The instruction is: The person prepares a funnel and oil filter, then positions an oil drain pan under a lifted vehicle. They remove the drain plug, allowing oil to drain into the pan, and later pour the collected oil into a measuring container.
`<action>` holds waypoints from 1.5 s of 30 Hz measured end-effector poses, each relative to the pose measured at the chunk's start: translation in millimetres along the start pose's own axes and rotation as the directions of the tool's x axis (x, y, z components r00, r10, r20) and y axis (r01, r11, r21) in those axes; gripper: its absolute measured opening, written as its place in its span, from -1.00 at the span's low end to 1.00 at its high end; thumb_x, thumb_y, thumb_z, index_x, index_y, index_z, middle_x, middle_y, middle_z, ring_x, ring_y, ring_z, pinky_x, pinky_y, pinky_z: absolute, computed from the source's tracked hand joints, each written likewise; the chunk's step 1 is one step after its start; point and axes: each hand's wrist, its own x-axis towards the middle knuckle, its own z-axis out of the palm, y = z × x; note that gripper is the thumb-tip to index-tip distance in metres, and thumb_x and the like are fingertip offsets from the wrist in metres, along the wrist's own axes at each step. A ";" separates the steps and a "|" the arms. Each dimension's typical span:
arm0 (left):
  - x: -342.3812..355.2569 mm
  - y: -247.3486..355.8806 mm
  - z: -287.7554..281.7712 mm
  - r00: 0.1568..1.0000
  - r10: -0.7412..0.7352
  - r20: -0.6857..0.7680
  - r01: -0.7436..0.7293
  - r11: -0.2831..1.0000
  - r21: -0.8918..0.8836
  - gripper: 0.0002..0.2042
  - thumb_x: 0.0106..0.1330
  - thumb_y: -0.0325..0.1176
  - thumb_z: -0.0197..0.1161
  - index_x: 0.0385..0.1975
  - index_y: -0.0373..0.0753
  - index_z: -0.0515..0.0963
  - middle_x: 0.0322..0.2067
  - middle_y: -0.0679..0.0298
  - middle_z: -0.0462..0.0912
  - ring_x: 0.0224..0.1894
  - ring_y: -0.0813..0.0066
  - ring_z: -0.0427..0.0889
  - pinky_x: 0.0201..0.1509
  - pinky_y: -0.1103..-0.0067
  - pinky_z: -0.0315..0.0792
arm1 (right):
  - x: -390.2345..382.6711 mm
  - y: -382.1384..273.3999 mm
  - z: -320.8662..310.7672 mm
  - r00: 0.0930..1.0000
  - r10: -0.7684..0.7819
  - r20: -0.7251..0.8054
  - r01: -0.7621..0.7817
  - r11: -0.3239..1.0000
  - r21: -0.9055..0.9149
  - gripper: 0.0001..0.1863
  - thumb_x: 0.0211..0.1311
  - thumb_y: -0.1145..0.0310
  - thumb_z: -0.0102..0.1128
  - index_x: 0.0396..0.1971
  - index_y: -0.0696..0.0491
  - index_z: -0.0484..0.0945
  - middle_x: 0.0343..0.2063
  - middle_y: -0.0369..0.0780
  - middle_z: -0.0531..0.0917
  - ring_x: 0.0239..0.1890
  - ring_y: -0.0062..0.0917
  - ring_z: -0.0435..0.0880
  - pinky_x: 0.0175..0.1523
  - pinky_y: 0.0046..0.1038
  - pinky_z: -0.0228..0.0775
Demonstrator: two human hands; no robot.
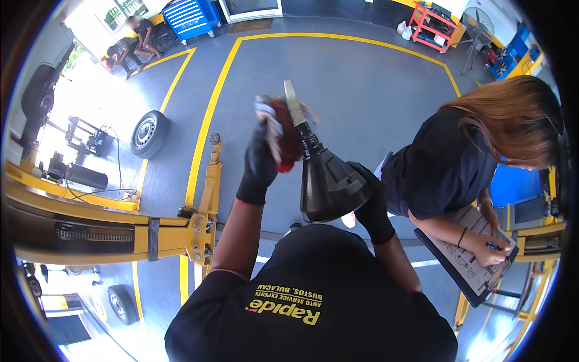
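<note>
A black funnel (329, 184) is tilted in front of my chest. Its wide end is toward me, and its pale ridged spout (294, 104) points away. My right hand (373, 202), in a black glove, grips the wide end from the right side; some of its fingers are hidden behind it. My left hand (259, 158), also gloved, is closed around a bunched red and whitish rag (286, 136). The rag lies against the left side of the spout and neck, partly blurred.
Close on my right a person (437, 163) writes on a clipboard (464, 256). A yellow lift arm (207, 208) stands at my left, with a wheel (149, 134) on the floor beyond. Far off are a blue tool cabinet (192, 19), a red cart (433, 27) and a fan (477, 27).
</note>
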 end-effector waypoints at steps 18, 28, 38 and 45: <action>-37.5 5.5 23.9 0.956 0.015 0.293 0.131 0.871 -0.474 -0.29 0.62 0.18 -0.12 0.57 -0.19 0.10 0.53 0.11 0.22 0.56 0.25 0.22 0.62 0.21 0.10 | -3.9 -4.5 3.6 0.999 -0.024 -0.040 0.030 0.987 0.155 -0.59 0.41 0.47 0.22 0.22 0.23 0.55 -0.05 -0.11 0.78 -0.01 -0.42 0.77 0.10 -0.36 0.59; -52.7 7.7 48.7 0.994 -0.025 0.108 -0.018 0.924 0.383 -0.29 0.69 0.12 -0.23 0.60 -0.28 -0.07 0.41 0.20 0.31 0.49 0.53 0.28 0.50 0.49 0.25 | -2.0 -0.1 35.5 0.996 -0.041 -0.075 0.055 0.978 0.200 -0.52 0.54 0.29 0.18 0.29 0.28 0.50 0.05 -0.08 0.74 0.08 -0.50 0.69 0.24 -0.43 0.48; -51.1 27.5 46.8 0.996 -0.030 -0.086 0.023 0.997 -0.080 -0.57 0.63 -0.03 0.08 0.16 -0.32 0.49 0.04 0.15 0.63 0.13 0.41 0.63 0.33 0.46 0.45 | 15.4 -17.7 35.5 0.984 -0.149 -0.095 0.162 0.976 0.147 -0.49 0.54 0.24 0.20 0.31 0.26 0.50 0.09 -0.05 0.74 0.12 -0.43 0.72 0.28 -0.36 0.50; -50.7 36.0 59.7 0.996 -0.049 -0.074 0.063 0.977 0.202 -0.54 0.54 -0.32 0.23 0.34 -0.39 0.37 0.12 0.24 0.58 0.13 0.51 0.58 0.28 0.51 0.46 | 19.6 -28.4 17.6 0.983 -0.181 -0.004 0.180 0.977 -0.115 -0.35 0.15 0.57 0.37 0.32 0.12 0.53 -0.08 -0.06 0.78 -0.07 -0.17 0.81 0.14 -0.32 0.63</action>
